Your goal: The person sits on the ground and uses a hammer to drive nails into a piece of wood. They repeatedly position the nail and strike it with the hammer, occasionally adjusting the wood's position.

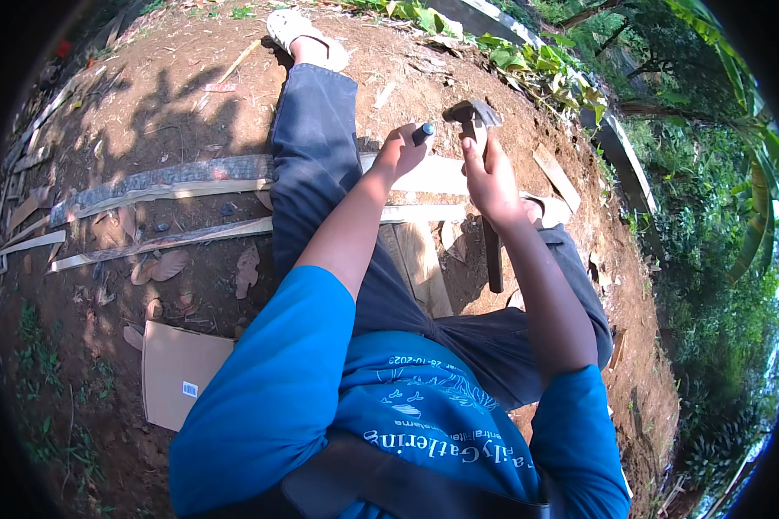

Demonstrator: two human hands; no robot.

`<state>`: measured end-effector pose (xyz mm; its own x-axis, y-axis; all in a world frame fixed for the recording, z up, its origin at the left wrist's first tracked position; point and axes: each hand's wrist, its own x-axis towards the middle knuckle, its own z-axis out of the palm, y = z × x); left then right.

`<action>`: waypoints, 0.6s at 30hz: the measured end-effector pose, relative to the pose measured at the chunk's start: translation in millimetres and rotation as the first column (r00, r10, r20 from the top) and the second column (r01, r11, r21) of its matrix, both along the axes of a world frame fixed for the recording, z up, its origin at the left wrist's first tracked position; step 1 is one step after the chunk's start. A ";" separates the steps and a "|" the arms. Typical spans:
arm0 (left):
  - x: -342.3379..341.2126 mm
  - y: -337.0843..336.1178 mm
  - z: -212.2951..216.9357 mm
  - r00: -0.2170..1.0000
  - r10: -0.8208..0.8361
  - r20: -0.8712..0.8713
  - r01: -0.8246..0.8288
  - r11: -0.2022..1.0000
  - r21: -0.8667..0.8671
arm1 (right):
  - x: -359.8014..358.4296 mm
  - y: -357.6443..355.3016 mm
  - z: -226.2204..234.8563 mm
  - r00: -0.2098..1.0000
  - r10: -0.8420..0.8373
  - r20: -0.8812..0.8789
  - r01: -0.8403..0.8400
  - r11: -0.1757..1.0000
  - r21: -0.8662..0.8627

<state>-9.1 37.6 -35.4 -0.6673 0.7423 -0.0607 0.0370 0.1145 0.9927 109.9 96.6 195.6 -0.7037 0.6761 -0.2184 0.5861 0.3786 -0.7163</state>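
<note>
- You are sitting on bare dirt (190,78) with your left leg (316,164) stretched out ahead, its foot in a pale sandal (307,35).
- Your left hand (400,151) is pinching a small dark object (423,132) between thumb and fingertips; it is too small to tell what it is.
- Your right hand (492,182) is gripping a hammer (476,117) high on its handle, just below the head, fingers clenched around it.
- The hammer is standing roughly upright, its metal head raised above your right hand and its handle (494,259) running down past your wrist toward your lap.
- The dark object is sitting just left of the hammer head, near it but apart.
- Both hands are hovering over pale planks (433,177) that are lying crosswise on the ground under your legs.
- A short board (424,264) is running from those planks back toward you, between your knees.
- Long strips of wood (160,182) are lying to your left, one with bark on it.
- A flat piece of cardboard (177,372) is lying on the dirt near your left elbow.
- Dry leaves (247,268) are scattered between the strips and the cardboard.
- Green plants (710,216) are filling the slope on your right.
</note>
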 end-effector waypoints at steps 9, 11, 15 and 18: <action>-3.0 3.4 23.0 0.990 0.003 0.143 -0.014 0.997 0.075 | 6.3 3.1 -3.7 0.923 0.081 0.375 -0.146 0.978 0.148; -1.1 -0.1 21.5 0.993 -0.067 -0.096 0.034 0.949 -0.313 | 5.4 -1.2 15.1 0.985 -0.002 -0.171 -0.012 0.997 -0.081; 5.0 -0.1 23.8 1.000 0.005 -0.005 -0.005 1.000 0.027 | -6.8 -22.4 24.6 0.848 -0.166 -0.504 0.143 0.986 -0.085; 21.7 7.0 56.5 0.988 -0.063 0.139 0.072 0.996 -0.057 | 24.3 16.6 -16.0 0.966 0.070 0.247 -0.109 0.983 0.149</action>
<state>12.5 44.6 21.1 -0.5980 0.7773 -0.1951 -0.0889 0.1776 0.9801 134.2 113.2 179.6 -0.7030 0.6529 -0.2821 0.6918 0.5357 -0.4842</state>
